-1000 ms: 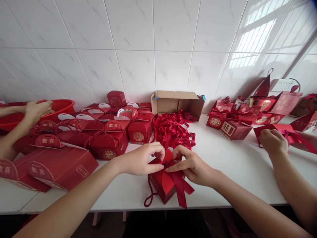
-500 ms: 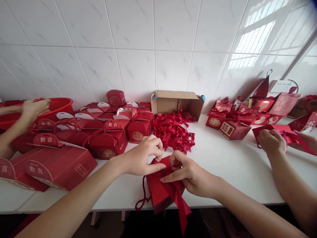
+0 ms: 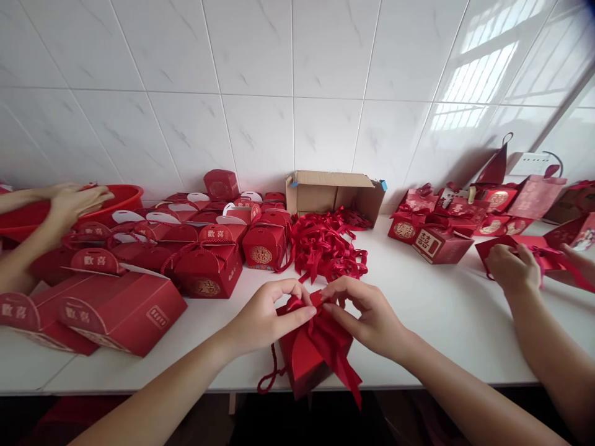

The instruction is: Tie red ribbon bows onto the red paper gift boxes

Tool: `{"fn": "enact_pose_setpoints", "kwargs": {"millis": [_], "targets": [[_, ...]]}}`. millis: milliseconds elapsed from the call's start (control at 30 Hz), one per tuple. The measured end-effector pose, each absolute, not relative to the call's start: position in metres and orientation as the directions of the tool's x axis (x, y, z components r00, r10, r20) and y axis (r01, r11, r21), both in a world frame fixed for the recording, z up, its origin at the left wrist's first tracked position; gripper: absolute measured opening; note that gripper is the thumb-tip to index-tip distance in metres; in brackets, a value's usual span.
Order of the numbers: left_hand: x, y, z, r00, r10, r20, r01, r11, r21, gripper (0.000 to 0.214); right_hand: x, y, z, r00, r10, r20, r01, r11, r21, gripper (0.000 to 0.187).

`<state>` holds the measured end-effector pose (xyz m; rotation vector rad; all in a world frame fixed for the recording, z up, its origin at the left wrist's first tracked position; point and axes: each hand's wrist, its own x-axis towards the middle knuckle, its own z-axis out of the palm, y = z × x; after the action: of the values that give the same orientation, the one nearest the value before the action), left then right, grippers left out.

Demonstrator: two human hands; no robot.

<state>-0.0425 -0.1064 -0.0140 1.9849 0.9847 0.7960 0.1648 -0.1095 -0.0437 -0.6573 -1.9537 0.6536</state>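
In front of me at the table's near edge stands a small red gift box (image 3: 300, 365), with a glossy red ribbon (image 3: 331, 344) across its top. My left hand (image 3: 267, 314) pinches the ribbon between thumb and fingers at the top left of the box. From the right, my right hand (image 3: 374, 313) pinches the ribbon close to the same spot, its fingertips almost meeting the left ones. A ribbon tail hangs down the box's right side past the table edge. On the left side dangles a twisted dark red cord (image 3: 269, 381) with a loop.
Behind the box lies a heap of red ribbons (image 3: 325, 244) spilling from a cardboard carton (image 3: 334, 179). Rows of red boxes (image 3: 209, 266) fill the left side. A person's hands reach to a red basin (image 3: 132, 198); at right another person's hand (image 3: 514, 269) works on a box.
My right hand has shifted up, and both hands now pinch the ribbon closer together at the box's top. The ribbon tail has swung slightly and hangs less far down.
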Motion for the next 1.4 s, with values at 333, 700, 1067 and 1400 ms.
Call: {"fn": "enact_pose_setpoints", "kwargs": {"millis": [333,700,1067,1400], "targets": [[-0.029,-0.111,-0.02,0.371,0.914,0.163,0.367,-0.305,0.879,0.015,0.162,-0.108,-0.048,-0.293,0.771,0.565,0.176,0.625,-0.761,0.007],[-0.035,-0.107,-0.024,0.378,0.918,0.118,0.323,-0.251,0.912,0.025,0.171,-0.105,-0.057,-0.246,0.85,0.466,0.094,0.499,-0.861,0.019],[-0.028,-0.113,-0.023,0.365,0.921,0.14,0.371,-0.281,0.885,0.018,0.174,-0.107,-0.056,-0.245,0.84,0.484,0.113,0.52,-0.846,0.017],[-0.026,-0.112,-0.025,0.379,0.917,0.123,0.339,-0.261,0.904,0.041,0.174,-0.106,-0.061,-0.131,0.878,0.461,0.044,0.47,-0.882,0.038]]}}
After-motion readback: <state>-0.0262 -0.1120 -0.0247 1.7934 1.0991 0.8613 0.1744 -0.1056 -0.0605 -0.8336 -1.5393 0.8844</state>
